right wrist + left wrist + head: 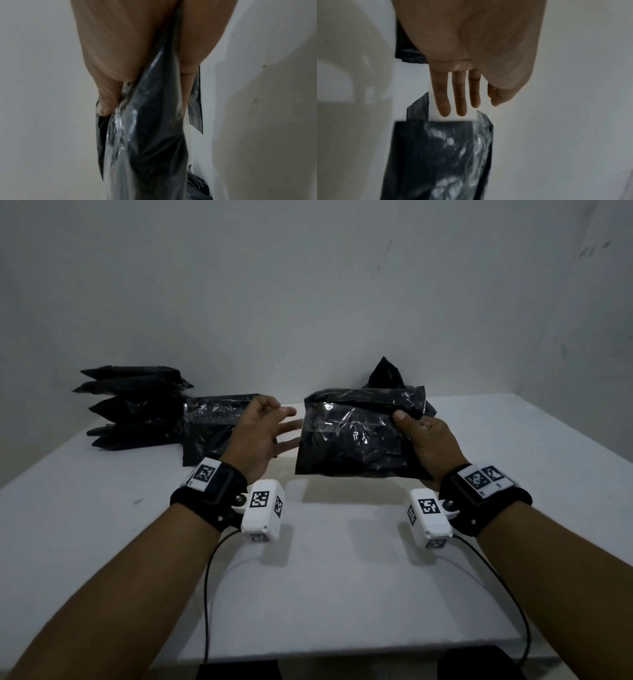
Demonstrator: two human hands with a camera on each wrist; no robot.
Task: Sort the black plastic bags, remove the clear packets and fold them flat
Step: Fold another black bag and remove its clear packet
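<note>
Right hand (430, 440) clamps a packet (356, 436), bags inside; left hand (262, 436) spread, empty, beside it; stack (137, 405) left of grip looks sorted; unpacking remains.

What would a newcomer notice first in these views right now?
The glossy clear-wrapped packet of black bags, lifted above the white table at centre, the right hand gripping its right edge. The left hand hovers open beside its left edge, fingers spread. At the far left lies a stack of black bags.
</note>
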